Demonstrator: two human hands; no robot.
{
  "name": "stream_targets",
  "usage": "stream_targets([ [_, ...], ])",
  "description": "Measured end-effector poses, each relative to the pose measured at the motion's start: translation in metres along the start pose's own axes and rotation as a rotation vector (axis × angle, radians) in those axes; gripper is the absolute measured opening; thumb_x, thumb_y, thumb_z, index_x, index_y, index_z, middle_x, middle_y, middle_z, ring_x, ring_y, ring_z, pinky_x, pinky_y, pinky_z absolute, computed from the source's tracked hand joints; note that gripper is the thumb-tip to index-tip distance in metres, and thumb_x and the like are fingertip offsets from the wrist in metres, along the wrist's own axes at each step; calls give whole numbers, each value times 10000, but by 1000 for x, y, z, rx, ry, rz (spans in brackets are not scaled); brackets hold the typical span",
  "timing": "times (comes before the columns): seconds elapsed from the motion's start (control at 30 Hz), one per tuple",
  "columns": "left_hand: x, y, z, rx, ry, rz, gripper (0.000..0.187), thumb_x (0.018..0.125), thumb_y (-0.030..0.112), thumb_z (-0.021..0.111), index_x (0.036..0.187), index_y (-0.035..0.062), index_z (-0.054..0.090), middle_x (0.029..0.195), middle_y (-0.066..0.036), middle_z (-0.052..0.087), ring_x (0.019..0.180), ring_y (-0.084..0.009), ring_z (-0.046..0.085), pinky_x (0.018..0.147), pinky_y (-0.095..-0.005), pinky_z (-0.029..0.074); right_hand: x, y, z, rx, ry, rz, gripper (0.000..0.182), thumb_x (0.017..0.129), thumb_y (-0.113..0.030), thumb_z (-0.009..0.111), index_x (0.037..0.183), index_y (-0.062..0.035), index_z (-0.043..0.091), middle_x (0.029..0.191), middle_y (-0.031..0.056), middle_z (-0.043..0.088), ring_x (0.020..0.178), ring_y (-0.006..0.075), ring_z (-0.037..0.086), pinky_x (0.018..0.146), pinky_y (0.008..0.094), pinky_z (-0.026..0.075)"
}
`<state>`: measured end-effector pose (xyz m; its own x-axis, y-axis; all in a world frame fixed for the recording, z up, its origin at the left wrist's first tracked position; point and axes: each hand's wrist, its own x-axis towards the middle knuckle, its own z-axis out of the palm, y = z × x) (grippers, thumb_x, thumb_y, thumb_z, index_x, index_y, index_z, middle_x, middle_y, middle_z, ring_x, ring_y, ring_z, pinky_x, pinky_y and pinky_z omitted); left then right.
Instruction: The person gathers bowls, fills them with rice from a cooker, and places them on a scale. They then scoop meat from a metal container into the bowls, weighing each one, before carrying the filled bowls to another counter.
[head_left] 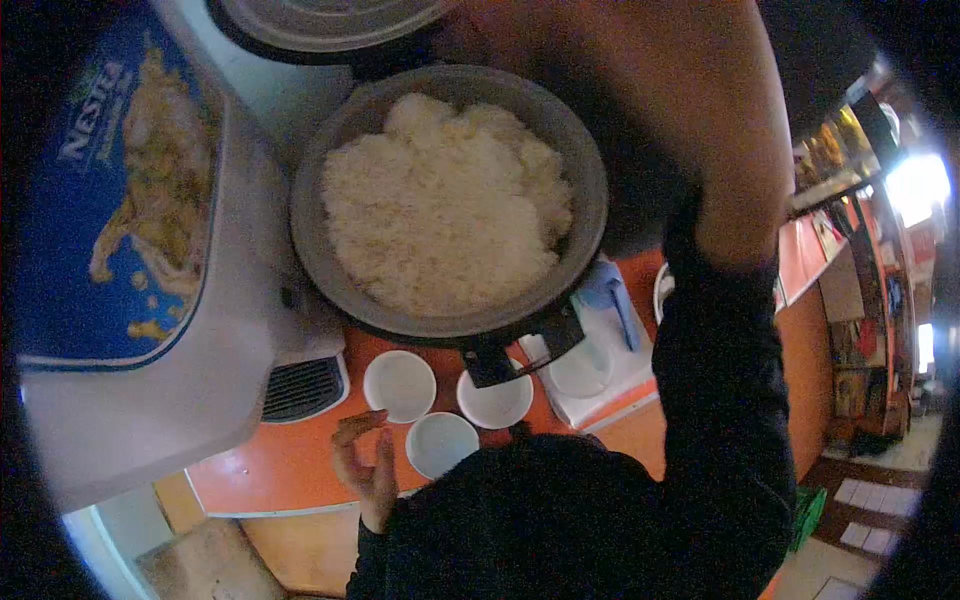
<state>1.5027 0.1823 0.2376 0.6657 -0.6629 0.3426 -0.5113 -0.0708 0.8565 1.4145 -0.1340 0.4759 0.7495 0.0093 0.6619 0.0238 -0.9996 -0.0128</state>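
Note:
A large round grey pot full of white rice sits in the upper middle. Below it on the orange counter stand three small white bowls. My left hand is beside the nearest bowls, its thumb and fingers apart with nothing visible between them. My right arm, in a black sleeve, reaches up past the pot's right side. At its end my right hand is smeared by motion above the pot's far rim, near a dark round lid; whether it holds anything is hidden.
A white Nestea dispenser fills the left side. Right of the bowls are a white tray and a blue-handled utensil. The orange counter ends at a front edge. Shelves and a bright light lie far right.

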Motion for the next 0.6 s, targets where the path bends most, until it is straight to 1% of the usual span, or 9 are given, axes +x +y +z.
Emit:
stream_targets([
  [0.1,-3,-10,1,-122,-9,-35,152,720,9,539,867,21,502,834,-93,552,790,-193,507,745,-301,376,-132,-40,8,210,-552,336,217,761,-268,490,797,-73,579,672,169,558,621,338,544,557,402,451],
  [0.13,-3,-11,2,-66,-19,-34,140,721,18,542,857,23,511,836,-91,554,788,-193,508,739,-300,379,-190,-25,41,237,-590,524,248,755,-279,478,773,-52,577,682,180,566,642,330,556,568,404,457],
  [0.2,-7,-8,6,49,-37,-40,117,724,36,547,839,26,529,840,-88,557,785,-193,509,726,-297,384,-347,17,124,-138,-1004,963,274,726,-294,487,732,-40,591,782,187,583,707,312,580,619,435,460],
  [0.23,-7,-1,10,50,-93,-29,112,723,40,549,834,28,535,842,-88,558,788,-198,511,718,-297,389,-472,18,175,-408,-680,950,279,725,-289,482,763,-31,580,814,198,574,733,319,575,619,442,455],
  [0.27,-2,8,16,52,-140,-19,108,723,45,551,829,31,540,844,-89,560,791,-203,512,711,-297,393,-509,14,194,-302,-658,1169,273,721,-268,484,822,-24,552,802,201,568,728,330,567,612,444,449],
  [0.3,2,15,22,59,-177,-12,103,722,50,553,823,33,546,846,-90,561,794,-208,513,704,-297,397,-525,12,201,-184,-631,1372,285,717,-247,486,882,-18,524,790,204,561,723,341,559,605,446,444],
  [0.37,2,18,38,44,-196,99,120,719,53,555,837,34,541,860,-94,559,807,-222,516,696,-299,405,-525,3,201,-234,-418,1379,369,708,-216,503,1004,-9,428,761,190,555,695,361,545,598,446,436],
  [0.4,1,20,42,41,-201,157,129,718,54,557,844,34,539,867,-96,559,814,-230,517,692,-300,409,-511,3,193,-266,-440,1411,398,703,-182,517,1031,-2,380,817,214,538,741,380,532,642,445,428],
  [0.6,-7,10,18,113,-149,129,238,701,38,572,928,13,505,945,-115,531,881,-247,502,733,-315,405,-318,-40,55,-188,187,1206,420,760,-193,512,1123,-55,353,957,176,513,872,272,515,717,374,410],
])
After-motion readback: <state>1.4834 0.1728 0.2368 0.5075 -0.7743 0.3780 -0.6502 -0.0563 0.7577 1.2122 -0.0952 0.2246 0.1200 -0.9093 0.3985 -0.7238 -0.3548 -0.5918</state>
